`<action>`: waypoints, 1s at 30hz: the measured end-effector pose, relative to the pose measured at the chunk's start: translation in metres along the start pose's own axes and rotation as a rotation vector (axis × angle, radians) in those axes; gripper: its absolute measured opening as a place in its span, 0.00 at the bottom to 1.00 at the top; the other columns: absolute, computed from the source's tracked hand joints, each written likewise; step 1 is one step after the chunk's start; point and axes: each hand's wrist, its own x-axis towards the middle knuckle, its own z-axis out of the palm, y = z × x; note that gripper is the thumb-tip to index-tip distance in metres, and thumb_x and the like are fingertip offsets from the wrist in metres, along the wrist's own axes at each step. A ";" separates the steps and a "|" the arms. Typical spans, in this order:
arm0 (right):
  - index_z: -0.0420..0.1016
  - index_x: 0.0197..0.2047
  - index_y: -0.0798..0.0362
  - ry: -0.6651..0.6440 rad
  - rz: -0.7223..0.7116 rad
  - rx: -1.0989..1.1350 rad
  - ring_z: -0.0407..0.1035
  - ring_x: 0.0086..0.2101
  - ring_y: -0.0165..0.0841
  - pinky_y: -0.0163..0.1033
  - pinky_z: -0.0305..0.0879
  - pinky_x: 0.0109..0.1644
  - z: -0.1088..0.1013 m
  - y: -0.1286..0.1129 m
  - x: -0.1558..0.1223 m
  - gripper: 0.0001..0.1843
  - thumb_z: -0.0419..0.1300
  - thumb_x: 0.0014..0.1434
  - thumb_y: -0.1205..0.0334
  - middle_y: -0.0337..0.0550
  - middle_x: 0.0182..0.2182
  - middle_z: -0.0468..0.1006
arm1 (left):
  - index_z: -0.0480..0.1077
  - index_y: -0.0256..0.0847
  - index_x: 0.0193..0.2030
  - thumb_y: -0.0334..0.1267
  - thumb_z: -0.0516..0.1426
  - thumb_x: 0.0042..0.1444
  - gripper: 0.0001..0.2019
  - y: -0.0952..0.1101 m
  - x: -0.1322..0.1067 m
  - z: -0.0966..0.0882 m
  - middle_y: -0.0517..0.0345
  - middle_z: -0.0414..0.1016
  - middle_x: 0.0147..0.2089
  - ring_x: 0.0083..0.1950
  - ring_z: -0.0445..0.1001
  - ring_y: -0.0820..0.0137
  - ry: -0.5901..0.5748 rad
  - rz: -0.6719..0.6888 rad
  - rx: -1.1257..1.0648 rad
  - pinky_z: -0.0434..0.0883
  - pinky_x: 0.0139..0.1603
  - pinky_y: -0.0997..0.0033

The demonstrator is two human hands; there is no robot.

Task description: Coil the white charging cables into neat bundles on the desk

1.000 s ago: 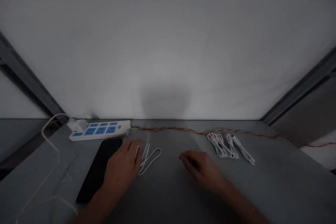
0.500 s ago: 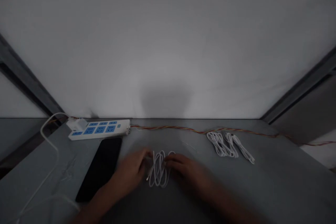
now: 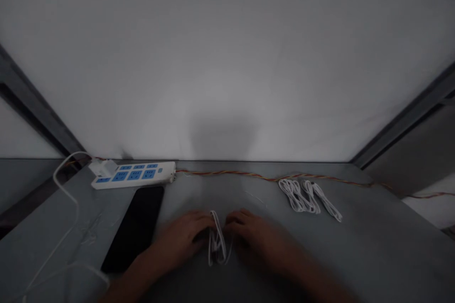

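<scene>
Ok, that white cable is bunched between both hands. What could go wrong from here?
The white cable could slip and spring open, since the left hand and right hand seem to grip it only at its sides, though blur hides how firmly. The black smartphone lies right beside the left hand, so a wide move might knock it. If the loops open out, they might also snag on the neighbouring white cable bundles.

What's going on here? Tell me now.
A person's bare left hand and right hand are at either side of a looped white cable on a grey table. Bundled white cables lie to the right, with a twisted red-and-yellow wire behind them. A black smartphone and a white power strip with blue sockets lie to the left.
</scene>
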 end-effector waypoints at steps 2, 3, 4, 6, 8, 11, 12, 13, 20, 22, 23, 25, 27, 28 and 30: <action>0.77 0.45 0.48 -0.028 0.000 0.007 0.68 0.45 0.37 0.40 0.64 0.49 -0.002 -0.001 -0.001 0.17 0.58 0.55 0.74 0.42 0.44 0.75 | 0.75 0.50 0.48 0.26 0.56 0.58 0.16 0.001 0.001 0.000 0.60 0.77 0.52 0.55 0.72 0.65 -0.024 0.019 0.009 0.65 0.58 0.64; 0.77 0.43 0.48 -0.043 -0.004 0.012 0.68 0.44 0.37 0.39 0.64 0.48 -0.004 -0.001 -0.001 0.14 0.59 0.56 0.73 0.42 0.43 0.75 | 0.75 0.50 0.47 0.28 0.55 0.60 0.14 0.002 0.002 -0.001 0.59 0.78 0.51 0.54 0.73 0.65 -0.038 0.020 0.009 0.66 0.57 0.65; 0.78 0.41 0.49 -0.058 -0.008 0.012 0.67 0.44 0.37 0.39 0.64 0.47 -0.005 -0.001 -0.001 0.12 0.59 0.57 0.72 0.42 0.42 0.75 | 0.76 0.50 0.46 0.29 0.55 0.61 0.13 0.004 0.002 -0.002 0.59 0.78 0.50 0.53 0.73 0.65 -0.047 0.012 0.009 0.66 0.55 0.66; 0.77 0.37 0.51 -0.075 0.002 0.006 0.67 0.44 0.37 0.38 0.63 0.47 -0.006 -0.002 -0.002 0.08 0.58 0.59 0.71 0.42 0.40 0.76 | 0.76 0.49 0.45 0.33 0.54 0.63 0.10 0.009 0.001 -0.003 0.58 0.77 0.47 0.50 0.73 0.65 -0.046 -0.022 0.002 0.66 0.52 0.67; 0.76 0.35 0.52 -0.067 0.033 0.016 0.67 0.44 0.37 0.39 0.63 0.47 -0.005 -0.002 -0.003 0.06 0.58 0.60 0.69 0.43 0.40 0.76 | 0.76 0.46 0.42 0.37 0.53 0.65 0.10 0.012 0.000 -0.004 0.57 0.77 0.43 0.46 0.74 0.66 -0.027 -0.068 -0.019 0.66 0.48 0.69; 0.73 0.39 0.51 -0.018 0.114 0.156 0.69 0.41 0.36 0.38 0.64 0.45 -0.005 0.001 -0.006 0.05 0.56 0.64 0.64 0.42 0.40 0.76 | 0.73 0.41 0.35 0.45 0.48 0.67 0.17 0.013 0.000 -0.003 0.59 0.75 0.34 0.37 0.73 0.67 0.032 -0.189 -0.082 0.65 0.38 0.71; 0.73 0.40 0.51 -0.004 0.153 0.231 0.69 0.39 0.35 0.37 0.65 0.43 -0.005 0.003 -0.008 0.06 0.55 0.65 0.63 0.41 0.38 0.76 | 0.72 0.41 0.33 0.47 0.47 0.67 0.19 0.013 0.001 -0.002 0.59 0.74 0.32 0.35 0.72 0.68 0.054 -0.238 -0.125 0.64 0.36 0.72; 0.72 0.41 0.50 0.011 0.193 0.302 0.70 0.37 0.34 0.36 0.65 0.41 -0.006 0.006 -0.009 0.07 0.53 0.66 0.61 0.40 0.37 0.76 | 0.71 0.41 0.34 0.49 0.46 0.67 0.20 0.011 0.002 -0.001 0.60 0.73 0.30 0.34 0.72 0.68 0.073 -0.286 -0.185 0.64 0.35 0.72; 0.74 0.46 0.50 0.196 0.311 0.461 0.69 0.35 0.33 0.35 0.63 0.38 -0.009 0.026 -0.010 0.12 0.52 0.66 0.55 0.38 0.34 0.76 | 0.70 0.42 0.48 0.56 0.48 0.62 0.22 0.004 0.006 0.005 0.60 0.75 0.34 0.33 0.72 0.67 0.143 -0.498 -0.551 0.65 0.31 0.72; 0.75 0.41 0.51 0.178 0.317 0.437 0.68 0.32 0.32 0.34 0.61 0.35 -0.008 0.030 -0.010 0.12 0.54 0.65 0.54 0.37 0.31 0.75 | 0.70 0.40 0.48 0.57 0.51 0.59 0.22 0.005 0.007 0.006 0.60 0.74 0.31 0.32 0.72 0.67 0.121 -0.491 -0.598 0.64 0.29 0.73; 0.75 0.38 0.51 0.167 0.318 0.426 0.66 0.31 0.32 0.34 0.60 0.33 -0.008 0.031 -0.010 0.13 0.54 0.65 0.54 0.37 0.29 0.74 | 0.70 0.40 0.46 0.57 0.53 0.58 0.22 0.005 0.007 0.006 0.60 0.74 0.31 0.31 0.72 0.68 0.116 -0.478 -0.601 0.64 0.29 0.73; 0.75 0.36 0.51 0.142 0.315 0.436 0.64 0.29 0.31 0.33 0.58 0.32 -0.007 0.032 -0.011 0.12 0.55 0.64 0.55 0.35 0.26 0.71 | 0.70 0.39 0.41 0.55 0.53 0.58 0.20 0.005 0.008 0.006 0.61 0.72 0.30 0.31 0.70 0.68 0.144 -0.459 -0.541 0.63 0.29 0.73; 0.74 0.35 0.51 0.113 0.326 0.489 0.63 0.28 0.30 0.33 0.56 0.31 -0.009 0.032 -0.011 0.06 0.58 0.59 0.58 0.34 0.25 0.69 | 0.70 0.39 0.35 0.55 0.52 0.59 0.19 0.003 0.008 0.007 0.61 0.70 0.28 0.31 0.69 0.69 0.194 -0.451 -0.451 0.62 0.30 0.73; 0.73 0.34 0.51 0.092 0.336 0.516 0.62 0.28 0.29 0.32 0.56 0.31 -0.010 0.031 -0.012 0.04 0.61 0.55 0.61 0.33 0.25 0.68 | 0.69 0.39 0.34 0.55 0.51 0.59 0.19 0.002 0.008 0.007 0.61 0.70 0.29 0.32 0.69 0.68 0.210 -0.439 -0.424 0.63 0.31 0.73; 0.71 0.33 0.51 0.043 0.332 0.565 0.61 0.28 0.29 0.31 0.54 0.30 -0.012 0.031 -0.013 0.08 0.64 0.48 0.63 0.32 0.25 0.67 | 0.70 0.39 0.34 0.53 0.51 0.60 0.18 0.000 0.008 0.006 0.60 0.72 0.31 0.34 0.71 0.67 0.213 -0.409 -0.409 0.64 0.33 0.72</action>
